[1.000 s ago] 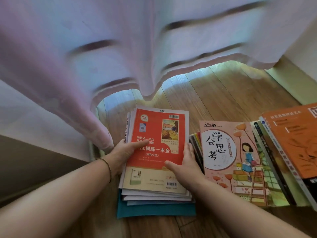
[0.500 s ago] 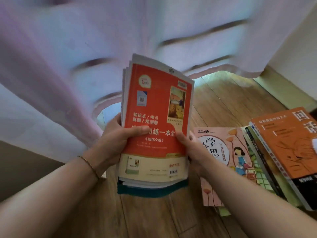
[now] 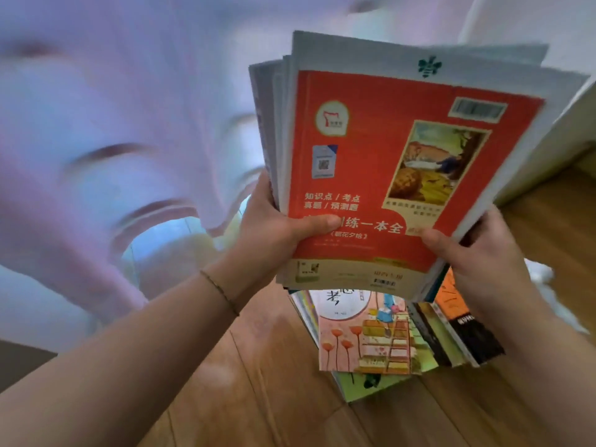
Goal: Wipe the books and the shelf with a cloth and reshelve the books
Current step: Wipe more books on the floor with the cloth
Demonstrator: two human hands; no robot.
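My arms: both forearms reach in from the near edge, a thin beaded bracelet [image 3: 219, 290] on my left wrist.
My left hand [image 3: 274, 230]: fingers curled round the left edge of the lifted stack, thumb pressed flat on the red cover.
My right hand [image 3: 477, 262]: gripping the stack's lower right corner, thumb on the cover, fingers hidden behind it.
Lifted stack: a bundle of thin paper workbooks topped by a red-and-cream glossy cover with a small painted picture [image 3: 409, 175], held between my two hands, raised off the floor and tilted up towards me.
Its look: soft covers, edges fanned and uneven at the top left, so I judge it floppy and likely to slip if I loosen either side.
Books on the floor: a pink illustrated paperback with a girl on a ladder [image 3: 364, 333] tops one pile under the stack; just to its right lie a dark-spined book and an orange-covered book [image 3: 451, 298], overlapping.
Floor: warm brown wooden planks [image 3: 258, 398].
Far side: a pale lilac sheer curtain [image 3: 113, 108], blurred, hangs to the left; a white wall or panel stands far right.
Cloth: a white blurred patch at the right edge could be it; I cannot tell.
Shelf: not in view.
Progress: I judge I'm at the reshelving stage for this bundle; whether it is wiped I cannot tell, and the floor piles remain to go back.
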